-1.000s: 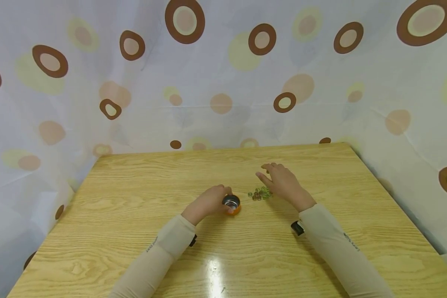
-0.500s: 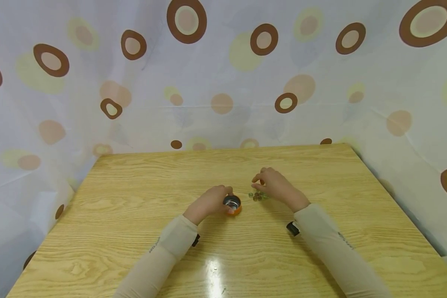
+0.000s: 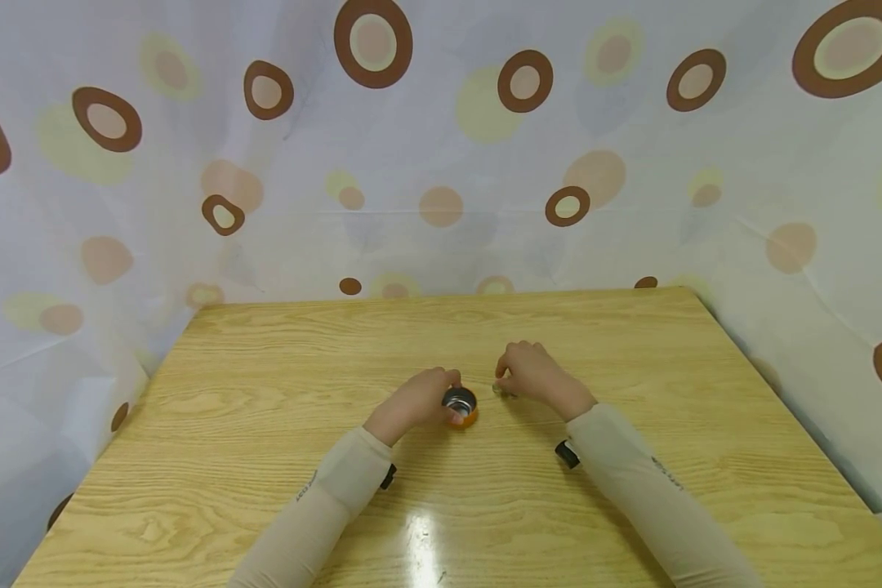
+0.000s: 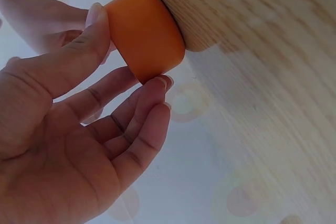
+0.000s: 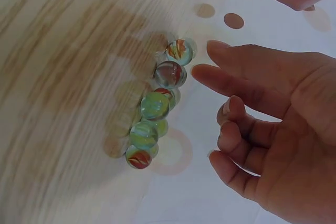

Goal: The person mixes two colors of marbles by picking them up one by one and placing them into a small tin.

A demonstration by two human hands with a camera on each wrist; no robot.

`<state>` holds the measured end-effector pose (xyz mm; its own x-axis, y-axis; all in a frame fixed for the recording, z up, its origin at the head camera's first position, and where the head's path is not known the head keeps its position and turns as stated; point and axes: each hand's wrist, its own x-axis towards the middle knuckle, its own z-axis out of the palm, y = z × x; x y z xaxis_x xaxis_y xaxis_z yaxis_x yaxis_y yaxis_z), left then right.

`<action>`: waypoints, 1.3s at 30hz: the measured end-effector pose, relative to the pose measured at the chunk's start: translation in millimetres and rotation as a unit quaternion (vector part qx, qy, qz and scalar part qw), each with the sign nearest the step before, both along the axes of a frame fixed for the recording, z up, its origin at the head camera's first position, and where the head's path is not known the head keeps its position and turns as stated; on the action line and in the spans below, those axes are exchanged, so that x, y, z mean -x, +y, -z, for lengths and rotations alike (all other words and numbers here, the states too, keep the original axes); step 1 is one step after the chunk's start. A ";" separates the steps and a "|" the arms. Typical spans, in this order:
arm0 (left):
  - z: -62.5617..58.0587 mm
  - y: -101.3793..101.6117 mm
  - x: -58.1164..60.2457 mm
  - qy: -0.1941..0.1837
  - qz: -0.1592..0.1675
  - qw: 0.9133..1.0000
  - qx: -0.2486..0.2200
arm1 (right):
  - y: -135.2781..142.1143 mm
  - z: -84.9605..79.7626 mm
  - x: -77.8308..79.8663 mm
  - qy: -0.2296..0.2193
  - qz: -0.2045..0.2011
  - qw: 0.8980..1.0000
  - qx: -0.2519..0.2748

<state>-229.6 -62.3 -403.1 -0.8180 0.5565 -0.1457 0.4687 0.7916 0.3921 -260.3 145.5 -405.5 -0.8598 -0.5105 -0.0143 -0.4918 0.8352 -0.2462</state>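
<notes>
A small orange cup (image 4: 144, 32) with a metal-lined inside stands on the wooden table, left of centre in the head view. My left hand (image 3: 412, 402) grips it, thumb at the rim and fingertips against the opposite side. To the right, several glass marbles (image 5: 155, 105) lie bunched together, clear with green, yellow and red swirls. Close beside them is my right hand (image 5: 273, 114), its thumb and index finger slightly parted right at the marbles and nothing pinched between them. In the head view this hand hides most of the marbles.
A wooden table (image 3: 301, 343) lies under both arms. Behind it and along its sides hangs a white curtain (image 3: 441, 163) with brown, peach and yellow spots. Each wrist carries a small black device (image 3: 567, 454) below the sleeve.
My right hand has moved left and nearer over the marbles, and its thumb and fingers have drawn closer together. My left hand stays on the orange cup.
</notes>
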 end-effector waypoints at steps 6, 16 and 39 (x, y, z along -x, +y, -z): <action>0.0 0.4 0.0 0.003 0.005 1.000 0.001 | -2.2 -0.2 -1.7 -0.011 0.003 1.000 0.003; 0.5 1.4 -0.9 0.009 0.016 1.000 0.005 | -5.3 1.4 -0.2 -0.010 -0.001 1.000 -0.015; 4.4 -6.7 6.1 -0.025 0.008 0.999 -0.045 | -12.1 -1.0 -2.2 0.002 -0.010 1.000 -0.007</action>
